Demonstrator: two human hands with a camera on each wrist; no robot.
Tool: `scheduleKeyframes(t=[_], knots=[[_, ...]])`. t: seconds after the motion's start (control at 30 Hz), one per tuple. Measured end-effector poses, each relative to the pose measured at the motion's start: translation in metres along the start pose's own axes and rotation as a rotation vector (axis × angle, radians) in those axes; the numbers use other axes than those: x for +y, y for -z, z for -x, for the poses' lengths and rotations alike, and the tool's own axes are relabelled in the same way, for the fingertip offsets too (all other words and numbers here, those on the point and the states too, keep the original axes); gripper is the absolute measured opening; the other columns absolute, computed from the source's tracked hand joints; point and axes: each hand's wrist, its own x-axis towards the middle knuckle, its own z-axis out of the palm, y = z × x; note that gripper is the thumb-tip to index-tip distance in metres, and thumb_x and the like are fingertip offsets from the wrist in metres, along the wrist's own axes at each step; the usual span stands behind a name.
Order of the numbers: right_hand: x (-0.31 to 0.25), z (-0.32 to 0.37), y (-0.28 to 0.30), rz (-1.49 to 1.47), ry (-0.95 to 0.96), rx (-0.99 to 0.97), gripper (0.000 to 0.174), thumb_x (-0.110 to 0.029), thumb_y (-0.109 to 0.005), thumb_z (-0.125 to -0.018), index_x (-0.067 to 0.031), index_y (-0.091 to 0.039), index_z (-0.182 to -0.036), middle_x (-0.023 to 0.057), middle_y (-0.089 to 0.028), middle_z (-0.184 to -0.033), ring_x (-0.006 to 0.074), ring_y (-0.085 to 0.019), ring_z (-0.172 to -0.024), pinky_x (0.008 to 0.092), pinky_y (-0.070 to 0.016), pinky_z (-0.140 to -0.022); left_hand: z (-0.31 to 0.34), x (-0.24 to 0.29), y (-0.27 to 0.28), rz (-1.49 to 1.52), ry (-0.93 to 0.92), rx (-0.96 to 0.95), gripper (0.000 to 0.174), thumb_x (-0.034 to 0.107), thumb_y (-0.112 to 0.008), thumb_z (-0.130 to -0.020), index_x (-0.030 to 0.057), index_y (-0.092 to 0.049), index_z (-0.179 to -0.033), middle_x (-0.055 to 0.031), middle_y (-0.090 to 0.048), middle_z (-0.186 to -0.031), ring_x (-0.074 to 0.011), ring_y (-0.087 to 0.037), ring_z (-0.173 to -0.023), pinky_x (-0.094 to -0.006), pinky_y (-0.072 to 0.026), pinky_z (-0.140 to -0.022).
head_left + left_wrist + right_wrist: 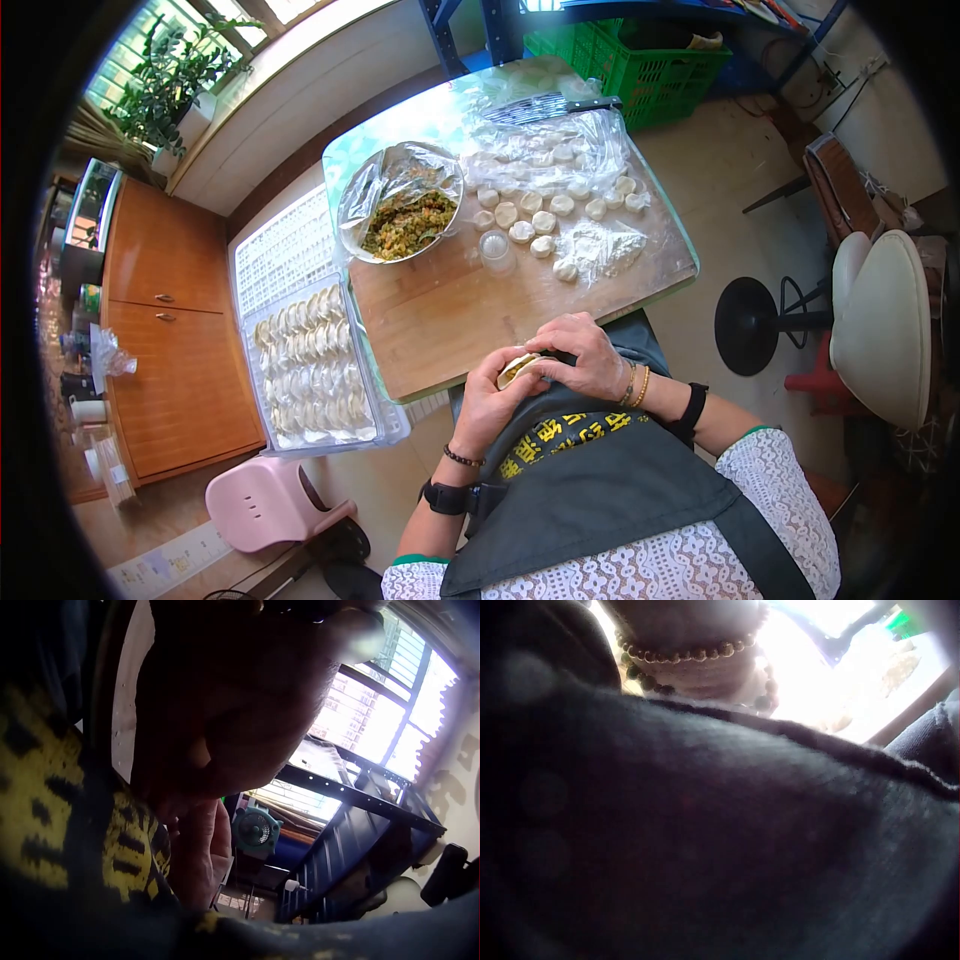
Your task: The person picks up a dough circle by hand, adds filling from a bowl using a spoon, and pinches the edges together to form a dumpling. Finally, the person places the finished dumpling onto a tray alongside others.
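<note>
Both hands meet at the near edge of the wooden board (450, 310), close to my apron. A filled dumpling (518, 368) sits between them. My left hand (492, 395) cups it from below with curled fingers. My right hand (580, 352) curls over it from above and pinches its edge. In the left wrist view the left hand (217, 712) shows only as a dark palm and thumb. The right wrist view shows only the beaded bracelets (682, 656) and dark apron cloth (705, 840).
A foil-lined bowl of filling (405, 215), a small cup (496, 248), several dough rounds (545, 215), a flour pile (605, 248) and plastic wrap (545, 140) lie on the board. A tray of finished dumplings (310, 370) is left. A pink stool (265, 500) and white chair (885, 320) stand nearby.
</note>
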Motion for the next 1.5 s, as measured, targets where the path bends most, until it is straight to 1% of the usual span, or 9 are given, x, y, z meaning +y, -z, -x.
scheduleKeyframes(t=[0.13,0.33,0.43,0.73,0.93,1.13,1.33,1.43,1.5], knots=[[0.002,0.001,-0.001,-0.012,-0.005,-0.039,0.014,-0.018,-0.07,-0.078,-0.0083,-0.065,-0.085,0.0054,-0.063,-0.085,0.0247,-0.06,-0.083,0.0351,-0.0405,-0.077,0.001,-0.001,-0.002,0.003,0.017,-0.007,0.03,0.007,-0.06,-0.091,-0.0048,-0.054,-0.118,-0.0105,-0.062,-0.107,-0.0164,-0.066,-0.09,-0.0256,-0.0552,-0.079],[0.004,0.005,-0.005,-0.082,-0.033,-0.017,0.009,-0.014,-0.069,-0.078,-0.0079,-0.063,-0.08,0.0055,-0.063,-0.077,0.0253,-0.059,-0.075,0.0346,-0.0406,-0.075,0.004,0.004,-0.006,-0.006,-0.033,-0.004,0.042,-0.002,-0.058,-0.088,-0.0041,-0.045,-0.127,-0.0136,-0.059,-0.115,-0.0218,-0.066,-0.093,-0.0292,-0.0555,-0.082],[0.001,0.008,-0.004,-0.144,-0.131,0.006,0.009,-0.014,-0.068,-0.079,-0.0075,-0.062,-0.08,0.0057,-0.063,-0.077,0.0253,-0.059,-0.074,0.0347,-0.0405,-0.074,0.003,0.0,-0.003,0.027,-0.015,-0.043,0.045,-0.004,-0.058,-0.087,-0.0039,-0.042,-0.128,-0.0145,-0.057,-0.117,-0.0235,-0.066,-0.093,-0.0299,-0.0554,-0.083],[0.007,0.0,-0.003,-0.11,0.029,-0.042,0.015,-0.02,-0.07,-0.078,-0.0077,-0.068,-0.086,0.0059,-0.063,-0.078,0.0252,-0.06,-0.077,0.0351,-0.0426,-0.076,-0.001,-0.003,0.0,0.024,0.045,-0.058,0.04,0.0,-0.059,-0.089,-0.0036,-0.045,-0.127,-0.0124,-0.062,-0.108,-0.0205,-0.068,-0.086,-0.0273,-0.0564,-0.076],[0.012,0.002,-0.005,-0.096,0.003,-0.116,0.012,-0.019,-0.07,-0.079,-0.0069,-0.067,-0.08,0.0055,-0.064,-0.079,0.0239,-0.061,-0.077,0.0356,-0.0421,-0.073,0.001,0.002,0.001,0.05,0.1,-0.069,0.042,0.002,-0.061,-0.088,-0.0032,-0.045,-0.127,-0.0116,-0.062,-0.108,-0.0202,-0.067,-0.084,-0.0272,-0.0562,-0.076],[0.007,0.005,-0.007,-0.12,-0.057,-0.02,0.01,-0.017,-0.068,-0.081,-0.0071,-0.068,-0.082,0.0052,-0.065,-0.079,0.0239,-0.061,-0.075,0.035,-0.0412,-0.072,-0.001,-0.005,0.002,-0.048,0.057,-0.11,0.039,0.002,-0.062,-0.086,-0.0019,-0.051,-0.122,-0.0087,-0.063,-0.102,-0.0144,-0.065,-0.082,-0.0263,-0.0543,-0.073],[-0.003,-0.002,0.001,-0.062,-0.144,-0.075,0.015,-0.024,-0.069,-0.081,-0.0093,-0.069,-0.082,0.0045,-0.065,-0.079,0.0225,-0.061,-0.078,0.0353,-0.0402,-0.074,-0.004,-0.008,0.002,-0.015,0.04,-0.111,0.029,0.007,-0.062,-0.089,-0.001,-0.057,-0.116,-0.0069,-0.065,-0.101,-0.0136,-0.065,-0.08,-0.0246,-0.0538,-0.072],[0.001,-0.004,-0.001,-0.067,0.02,-0.066,0.017,-0.027,-0.07,-0.08,-0.0102,-0.069,-0.081,0.0034,-0.065,-0.079,0.0218,-0.06,-0.079,0.0355,-0.0396,-0.075,-0.003,-0.008,0.002,0.014,0.066,-0.122,0.028,0.01,-0.062,-0.09,-0.0013,-0.057,-0.116,-0.0063,-0.066,-0.1,-0.0131,-0.065,-0.079,-0.0237,-0.0534,-0.071],[0.001,-0.004,0.0,-0.058,0.018,-0.086,0.015,-0.025,-0.07,-0.079,-0.0099,-0.069,-0.08,0.0036,-0.064,-0.078,0.0218,-0.06,-0.078,0.0352,-0.0395,-0.075,-0.003,-0.007,0.002,-0.009,0.088,-0.14,0.028,0.011,-0.062,-0.091,-0.0015,-0.057,-0.116,-0.0062,-0.066,-0.099,-0.013,-0.065,-0.078,-0.0232,-0.0533,-0.071]])
